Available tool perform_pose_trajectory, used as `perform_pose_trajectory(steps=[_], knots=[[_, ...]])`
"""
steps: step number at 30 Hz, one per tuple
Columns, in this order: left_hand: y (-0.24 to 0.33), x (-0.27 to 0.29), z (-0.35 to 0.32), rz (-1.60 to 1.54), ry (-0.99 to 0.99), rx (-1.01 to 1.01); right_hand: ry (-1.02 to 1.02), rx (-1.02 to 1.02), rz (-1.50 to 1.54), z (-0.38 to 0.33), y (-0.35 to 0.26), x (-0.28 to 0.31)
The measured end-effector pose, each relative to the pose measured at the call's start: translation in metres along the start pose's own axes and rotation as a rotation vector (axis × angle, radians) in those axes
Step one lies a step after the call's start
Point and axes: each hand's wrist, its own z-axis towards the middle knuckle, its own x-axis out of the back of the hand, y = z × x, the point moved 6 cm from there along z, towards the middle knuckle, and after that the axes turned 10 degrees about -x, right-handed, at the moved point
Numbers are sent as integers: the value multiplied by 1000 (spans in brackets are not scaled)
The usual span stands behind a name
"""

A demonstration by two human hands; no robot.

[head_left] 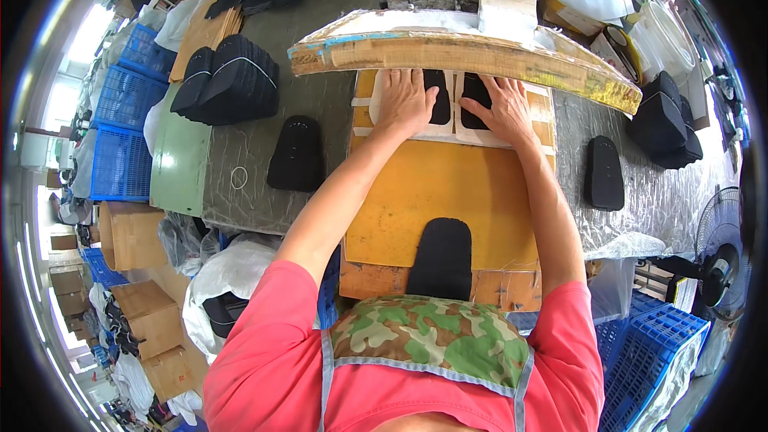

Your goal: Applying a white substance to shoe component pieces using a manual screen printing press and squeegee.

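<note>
Broadly, a long grey worktop (320,104) covered in crinkled plastic sheeting ran across the view, and on its near edge lay a large orange-yellow board (448,192) that carried the work. Over the board's far edge hung a worn cardboard-and-wood press lid (464,56), raised and tilted, so the work under it was open to reach.

On the far part of the board sat a white cut-out template sheet (456,132) with two black foam sole-shaped pieces (474,92) set in its openings, side by side. Both pieces looked already seated, which suggested the loading step was nearly finished, with the lid not yet lowered.

At the board's near edge a single black oval insole blank (440,260) waited, untouched. Stacks of black insoles (232,80) stood by the worktop's left edge, another dark stack (668,124) by its right edge, and loose single blanks (296,152) lay between; much stock appeared unprocessed.

The left hand (404,100) lay flat with fingers spread, pressing on the template and the left piece. The right hand (504,108) lay likewise flat and open on the right piece, gripping nothing.
</note>
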Motion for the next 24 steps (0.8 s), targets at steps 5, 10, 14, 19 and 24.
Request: perform_pose_trajectory(steps=[5, 10, 14, 19, 24], knots=[[2, 6, 3, 14, -58, -114, 9, 5, 28, 0, 3, 2], [5, 7, 13, -65, -108, -82, 15, 7, 60, 0, 6, 0], [10, -2, 19, -81, -124, -136, -49, 17, 0, 3, 5, -7], [3, -2, 15, -116, -95, -219, 11, 143, -28, -4, 4, 4], [-12, 2, -1, -118, -58, -178, -169, 7, 5, -5, 11, -1]])
